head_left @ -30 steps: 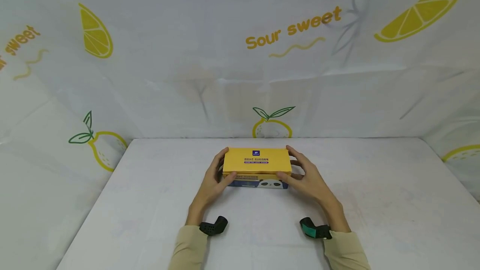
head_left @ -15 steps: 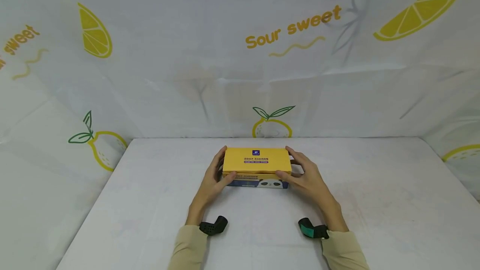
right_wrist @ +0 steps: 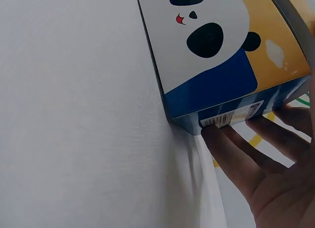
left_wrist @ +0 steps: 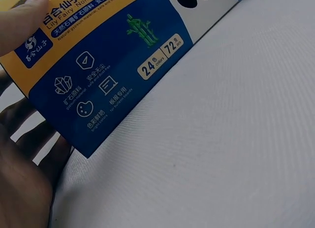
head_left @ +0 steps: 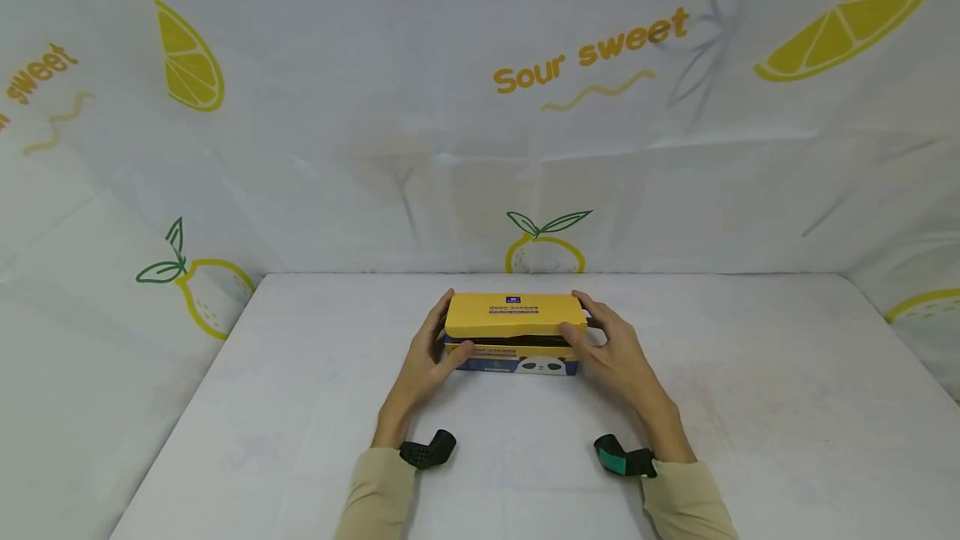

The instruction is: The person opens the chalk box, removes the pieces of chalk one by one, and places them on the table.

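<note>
A yellow-and-blue chalk box point(head_left: 495, 363) with a panda on its front sits on the white table. Its yellow lid point(head_left: 517, 313) is raised a little at the front, leaving a dark gap. My left hand point(head_left: 416, 369) grips the left end, thumb on the upper front panel and fingers down the side. At the other end my right hand point(head_left: 618, 357) has its thumb at the lid's raised front edge. In the right wrist view, its fingertips point(right_wrist: 211, 134) touch the side panel with the barcode. The inside of the box is hidden.
White cloth covers the table point(head_left: 300, 407), whose back edge meets a lemon-printed curtain point(head_left: 360, 107) not far behind the box. A black camera mount point(head_left: 429, 450) is strapped on the left wrist, and another black mount point(head_left: 624, 457) with a green patch on the right.
The lid's front edge has come up from the box and a dark gap now shows. My right thumb has moved up with it; the left hand stays in place.
</note>
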Demonstrator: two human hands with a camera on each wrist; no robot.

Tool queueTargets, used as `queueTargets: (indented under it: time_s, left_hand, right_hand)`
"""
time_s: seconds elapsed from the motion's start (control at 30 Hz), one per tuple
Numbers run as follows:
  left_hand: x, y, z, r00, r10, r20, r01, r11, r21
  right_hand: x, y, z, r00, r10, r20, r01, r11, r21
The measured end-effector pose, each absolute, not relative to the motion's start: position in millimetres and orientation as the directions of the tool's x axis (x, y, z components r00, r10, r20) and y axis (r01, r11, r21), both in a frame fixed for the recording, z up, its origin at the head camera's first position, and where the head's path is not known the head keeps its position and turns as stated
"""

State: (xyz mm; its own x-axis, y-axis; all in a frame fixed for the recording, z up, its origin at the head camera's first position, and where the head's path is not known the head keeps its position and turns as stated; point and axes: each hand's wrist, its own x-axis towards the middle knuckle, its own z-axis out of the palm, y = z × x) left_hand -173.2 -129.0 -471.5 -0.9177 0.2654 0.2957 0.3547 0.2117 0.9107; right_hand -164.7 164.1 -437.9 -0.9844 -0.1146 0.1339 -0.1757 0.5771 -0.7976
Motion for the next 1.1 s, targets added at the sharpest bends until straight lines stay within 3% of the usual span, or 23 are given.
queueTargets:
  time_s: [0.27,0.47,0.57,0.97,1.1]
  left_hand:
    - [-169.9,-125.4,-474.4,-0.902,0.232,0.363,0.416,0.246,0.876]
    - [-171.8,-122.5,-479.2,-0.838,0.244,0.489,0.544,0.297,0.785]
    - [-172.6,-121.8,-478.9,-0.814,0.247,0.526,0.581,0.319,0.749]
    - [-173.0,-122.4,-476.4,-0.793,0.234,0.562,0.609,0.338,0.718]
    - [-171.7,-122.6,-475.1,-0.816,0.224,0.533,0.576,0.396,0.715]
  right_hand:
    - [-161.1,163.8,-444.8,-0.964,-0.126,0.236,-0.267,0.490,-0.830]
    - [-160.4,166.2,-453.3,-0.863,-0.208,0.461,-0.501,0.476,-0.723]
    - [-161.9,166.9,-455.3,-0.823,-0.220,0.523,-0.559,0.473,-0.681]
    - [-164.9,167.4,-460.9,-0.797,-0.195,0.571,-0.590,0.452,-0.669]
    - [-163.0,167.5,-461.1,-0.844,-0.176,0.507,-0.528,0.441,-0.726]
